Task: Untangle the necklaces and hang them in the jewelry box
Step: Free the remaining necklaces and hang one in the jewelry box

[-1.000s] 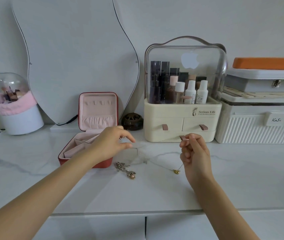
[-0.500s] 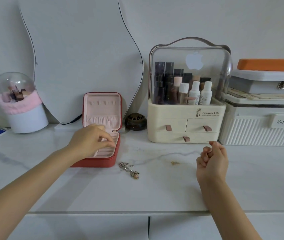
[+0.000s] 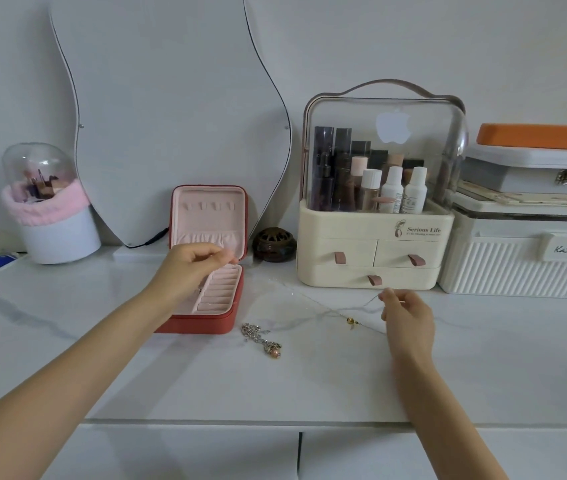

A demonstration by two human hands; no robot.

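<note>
necklaces are what this is about, and the thin gold chain with a small gold bead pendant (image 3: 350, 320) is now drawn out between the two hands, free of the bunched silver chain with a pinkish pearl pendant (image 3: 263, 340), which lies on the white marble-look counter (image 3: 309, 382) below and between them. half a second ago the left hand (image 3: 190, 268) sat lower over the open red jewelry box with pale pink lining (image 3: 211, 216); now it is lifted in front of the upright lid, thumb and fingertips pinching what looks like one chain end, near the row of little hooks. the right hand (image 3: 408, 318) has come back inward, fingers curled, pinching the other end, the pendant just left of it. i'd judge the first necklace is untangled and about to be hung; the silver one waits. beyond the right hand, the cream cosmetic organiser with a clear domed cover (image 3: 375, 237) reads "serious life" and bears a white apple logo; the ribbed white storage box (image 3: 524, 268) has a handwritten tag, perhaps "kas".
</note>
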